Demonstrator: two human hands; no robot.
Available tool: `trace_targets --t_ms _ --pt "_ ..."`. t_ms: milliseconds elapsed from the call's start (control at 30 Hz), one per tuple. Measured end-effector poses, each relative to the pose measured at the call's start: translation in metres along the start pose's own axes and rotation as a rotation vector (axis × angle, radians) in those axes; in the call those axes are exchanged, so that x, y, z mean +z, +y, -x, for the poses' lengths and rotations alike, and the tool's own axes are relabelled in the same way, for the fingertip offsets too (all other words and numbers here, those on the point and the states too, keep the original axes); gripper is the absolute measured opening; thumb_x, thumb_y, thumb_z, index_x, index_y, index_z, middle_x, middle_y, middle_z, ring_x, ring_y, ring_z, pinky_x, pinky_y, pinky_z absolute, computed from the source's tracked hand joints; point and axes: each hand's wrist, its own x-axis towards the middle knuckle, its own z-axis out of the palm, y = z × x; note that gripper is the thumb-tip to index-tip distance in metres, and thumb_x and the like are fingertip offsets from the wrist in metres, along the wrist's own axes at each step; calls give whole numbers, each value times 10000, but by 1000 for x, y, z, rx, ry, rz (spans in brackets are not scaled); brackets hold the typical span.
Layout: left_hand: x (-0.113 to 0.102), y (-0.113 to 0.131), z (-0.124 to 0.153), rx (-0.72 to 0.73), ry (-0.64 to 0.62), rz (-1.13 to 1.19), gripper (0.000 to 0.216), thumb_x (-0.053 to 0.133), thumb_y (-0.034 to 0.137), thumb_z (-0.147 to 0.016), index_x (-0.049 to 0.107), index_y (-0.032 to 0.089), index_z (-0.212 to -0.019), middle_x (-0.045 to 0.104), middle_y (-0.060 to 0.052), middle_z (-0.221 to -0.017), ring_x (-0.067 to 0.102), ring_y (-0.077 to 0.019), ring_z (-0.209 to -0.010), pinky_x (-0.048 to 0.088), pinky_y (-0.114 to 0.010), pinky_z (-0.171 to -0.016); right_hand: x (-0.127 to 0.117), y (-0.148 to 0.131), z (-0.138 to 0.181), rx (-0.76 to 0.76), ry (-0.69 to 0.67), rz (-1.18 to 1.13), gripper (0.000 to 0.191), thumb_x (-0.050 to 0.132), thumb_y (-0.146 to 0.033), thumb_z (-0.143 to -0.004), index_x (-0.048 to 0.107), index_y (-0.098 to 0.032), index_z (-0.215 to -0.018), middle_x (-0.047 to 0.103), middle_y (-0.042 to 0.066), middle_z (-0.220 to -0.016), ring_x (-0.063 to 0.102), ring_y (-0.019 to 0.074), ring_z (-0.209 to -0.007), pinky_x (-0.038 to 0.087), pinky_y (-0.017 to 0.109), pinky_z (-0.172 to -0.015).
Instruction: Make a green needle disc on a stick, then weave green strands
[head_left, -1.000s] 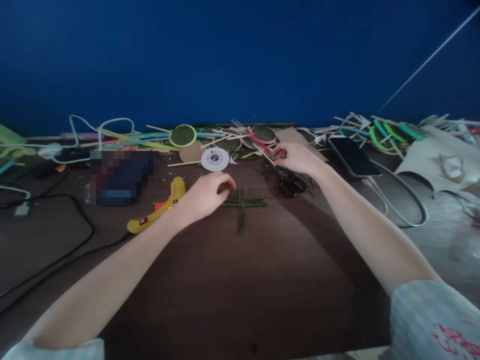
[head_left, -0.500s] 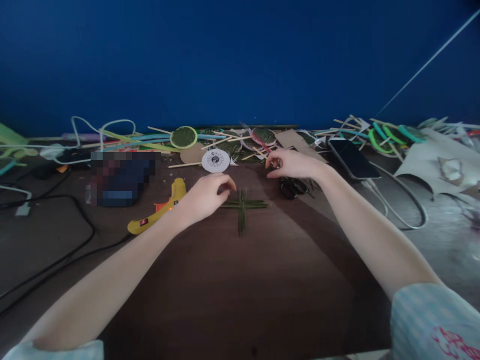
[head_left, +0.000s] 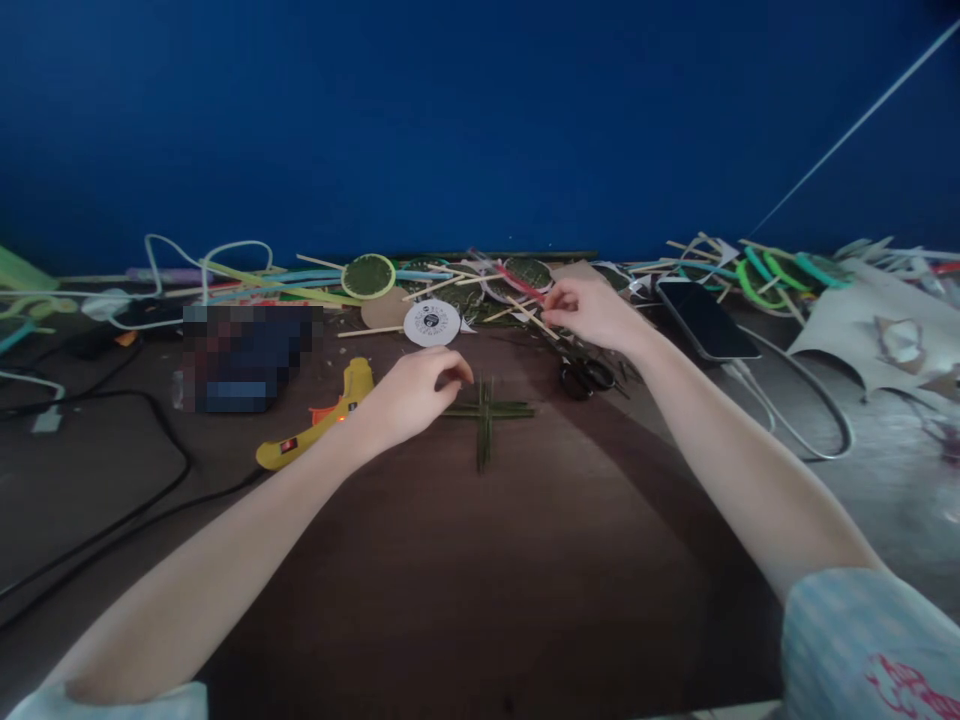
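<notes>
A cross of green leaf strips [head_left: 486,420] lies flat on the dark brown table [head_left: 480,580]. My left hand [head_left: 411,392] rests curled on the left end of the cross, fingertips pressing the strips down. My right hand [head_left: 589,311] reaches into the pile of sticks and leaf pieces [head_left: 517,290] at the back of the table, fingers pinched together among them; what they grip is too small to make out. Black scissors [head_left: 587,376] lie just in front of that hand.
A yellow glue gun [head_left: 319,424] lies left of the cross, with black cables [head_left: 112,470] further left. A white round disc [head_left: 431,322], a dark phone [head_left: 703,315] with its cable, coloured loops and grey paper scraps [head_left: 862,320] crowd the back and right.
My right hand drew back a little toward the cross, then returned to the stick pile behind the scissors. My left hand and the leaf cross stayed put.
</notes>
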Motion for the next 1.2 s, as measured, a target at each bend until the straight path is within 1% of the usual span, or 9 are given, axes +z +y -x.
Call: trace_targets --t_ms 100,200,267,367,433,633,833,1067,1200 --pt "0 0 0 -6 -3 -1 132 506 123 -785 617 190 -811 644 -14 -880 584 -156 -809 441 -278 -761 -3 3 -2 2 97 -46 165 576 -220 -736 635 -149 -873 655 76 -875 585 179 -805 420 321 -737" --pt "-1 1 0 -15 -3 3 135 503 121 -789 617 187 -814 643 -13 -881 583 -153 -804 439 -273 -757 -10 6 -3 52 116 -2 185 553 -193 -723 657 -149 -870 658 78 -882 587 188 -805 427 318 -708" --pt "-2 1 0 -14 -3 8 142 493 124 -793 618 188 -820 643 -13 -886 582 -153 -803 440 -272 -757 -17 7 -2 121 25 73 173 557 -185 -709 666 -162 -842 665 70 -858 593 188 -773 430 312 -679" --pt "-2 1 1 -5 -2 5 150 482 133 -796 618 188 -827 642 -15 -891 582 -157 -807 444 -277 -764 -24 7 0 227 -222 269 85 629 -234 -674 670 -187 -731 673 59 -806 597 201 -743 433 312 -649" --pt "-1 1 1 -2 -2 2 149 480 140 -797 618 187 -827 641 -17 -893 582 -159 -811 445 -280 -768 -24 8 0 256 -327 398 84 665 -271 -654 669 -196 -691 673 62 -772 597 215 -723 431 320 -624" --pt "-2 0 1 9 -6 3 137 488 135 -795 613 185 -824 638 -19 -894 578 -155 -807 439 -281 -766 -15 15 -6 209 -394 500 42 640 -195 -663 678 -194 -681 674 61 -733 602 206 -674 423 302 -587" --pt "-2 -1 1 6 -5 5 139 490 138 -797 618 184 -826 640 -16 -886 577 -156 -801 432 -276 -761 -23 12 -4 195 -317 384 61 595 -200 -714 648 -189 -741 685 52 -838 619 195 -766 439 279 -633" --pt "-2 -3 1 -13 -14 16 148 488 138 -793 623 187 -828 635 -11 -895 568 -150 -800 423 -266 -746 -32 12 0 165 -253 -57 35 588 -213 -721 569 -186 -731 687 53 -761 618 154 -653 463 281 -585" --pt "-3 -2 1 -23 -18 17 152 481 138 -794 620 185 -832 635 -11 -901 567 -153 -805 421 -270 -743 -34 5 1 155 -263 -113 186 616 -209 -693 599 -186 -877 698 58 -769 631 180 -711 470 299 -580"
